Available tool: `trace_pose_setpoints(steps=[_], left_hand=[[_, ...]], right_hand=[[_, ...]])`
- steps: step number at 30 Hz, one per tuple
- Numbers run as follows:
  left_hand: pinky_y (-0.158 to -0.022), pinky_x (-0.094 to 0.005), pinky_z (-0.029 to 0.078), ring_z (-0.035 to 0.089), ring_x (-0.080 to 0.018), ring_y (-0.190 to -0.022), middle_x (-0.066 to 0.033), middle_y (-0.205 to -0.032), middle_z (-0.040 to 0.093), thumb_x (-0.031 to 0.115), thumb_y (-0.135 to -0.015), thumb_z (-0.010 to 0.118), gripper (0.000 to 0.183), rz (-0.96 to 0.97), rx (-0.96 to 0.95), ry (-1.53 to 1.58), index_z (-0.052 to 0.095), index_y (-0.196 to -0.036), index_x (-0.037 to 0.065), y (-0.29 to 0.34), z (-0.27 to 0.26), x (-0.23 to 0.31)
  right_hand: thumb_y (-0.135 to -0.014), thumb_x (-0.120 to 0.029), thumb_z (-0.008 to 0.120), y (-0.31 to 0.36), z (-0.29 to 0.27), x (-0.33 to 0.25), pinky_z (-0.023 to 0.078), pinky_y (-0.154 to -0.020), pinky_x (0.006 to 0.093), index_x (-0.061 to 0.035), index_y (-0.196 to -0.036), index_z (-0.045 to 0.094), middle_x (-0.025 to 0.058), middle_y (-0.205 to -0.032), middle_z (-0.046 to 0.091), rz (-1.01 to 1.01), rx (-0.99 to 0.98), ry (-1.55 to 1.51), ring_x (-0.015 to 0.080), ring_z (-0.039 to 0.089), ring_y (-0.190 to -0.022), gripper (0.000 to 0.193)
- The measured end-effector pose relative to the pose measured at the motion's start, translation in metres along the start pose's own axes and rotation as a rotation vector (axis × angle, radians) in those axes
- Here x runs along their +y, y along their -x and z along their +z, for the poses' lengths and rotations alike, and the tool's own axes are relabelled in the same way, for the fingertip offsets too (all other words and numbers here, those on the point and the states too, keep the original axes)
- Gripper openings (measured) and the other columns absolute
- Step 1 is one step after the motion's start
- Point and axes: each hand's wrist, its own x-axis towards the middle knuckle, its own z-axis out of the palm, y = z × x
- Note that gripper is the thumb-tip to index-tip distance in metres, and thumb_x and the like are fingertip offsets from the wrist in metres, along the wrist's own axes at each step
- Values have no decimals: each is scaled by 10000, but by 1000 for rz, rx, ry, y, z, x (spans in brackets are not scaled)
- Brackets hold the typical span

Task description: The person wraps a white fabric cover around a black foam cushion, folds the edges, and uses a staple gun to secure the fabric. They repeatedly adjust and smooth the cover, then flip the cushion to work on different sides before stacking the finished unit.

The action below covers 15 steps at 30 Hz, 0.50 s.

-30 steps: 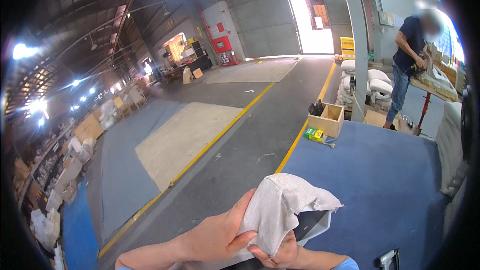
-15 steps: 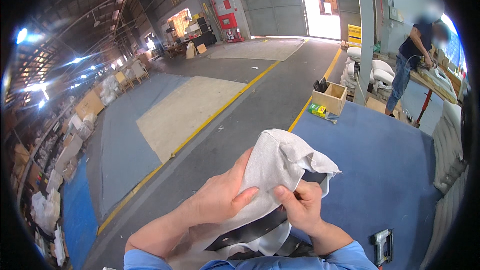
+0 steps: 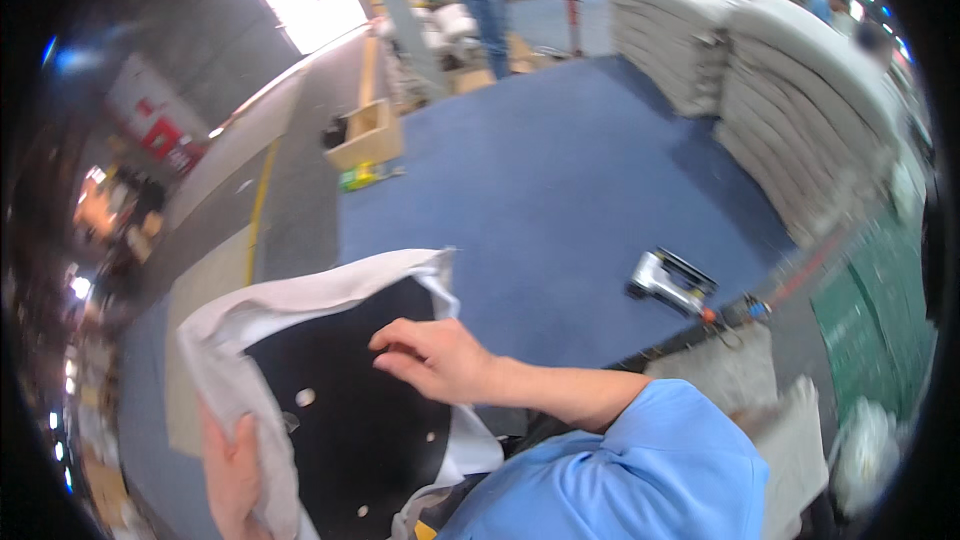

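A black panel [image 3: 350,410] with several pale round spots lies tilted in front of me, a light grey fabric cover [image 3: 225,325] folded around its edges. My left hand [image 3: 235,475] grips the cover and panel along the left edge, thumb on top, the other fingers hidden underneath. Over the panel's upper right part is my right hand [image 3: 435,355], fingers bent and slightly apart, with nothing visible between them. It seems to hover above the black face; contact cannot be made out. A silver and black staple gun [image 3: 670,280] rests on the blue tabletop [image 3: 520,190] to the right.
A wooden box [image 3: 365,140] and a green and yellow pack [image 3: 360,176] sit at the table's far left. Stacks of grey cushions [image 3: 800,90] stand at right. Grey cloth [image 3: 720,370] lies beside my right elbow. Another person [image 3: 485,10] stands beyond the table.
My view has swung right. The panel has turned its black side up and shifted to the left with my left hand. My right hand has let go of the fabric.
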Motion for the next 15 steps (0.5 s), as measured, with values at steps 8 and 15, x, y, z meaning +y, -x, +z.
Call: trace_pose_setpoints(steps=[8,15], left_hand=[[-1165,-351,390,521,-235,-1367,-180,-1559,483,94,-1030,586,736,-162,-63,-53,227,-1664,-7,-37,0,32],[-1197,-431,381,524,-389,-1419,-295,-1512,526,244,-982,702,792,64,-64,-241,293,-1620,13,-72,5,21]], right_hand=[[-798,48,614,181,-216,125,475,-841,552,-9,-1026,616,228,-1009,638,637,371,1255,453,602,-986,235],[-773,82,611,249,-271,167,465,-972,575,-20,-1148,514,263,-1170,578,764,332,1349,493,551,-1157,400]])
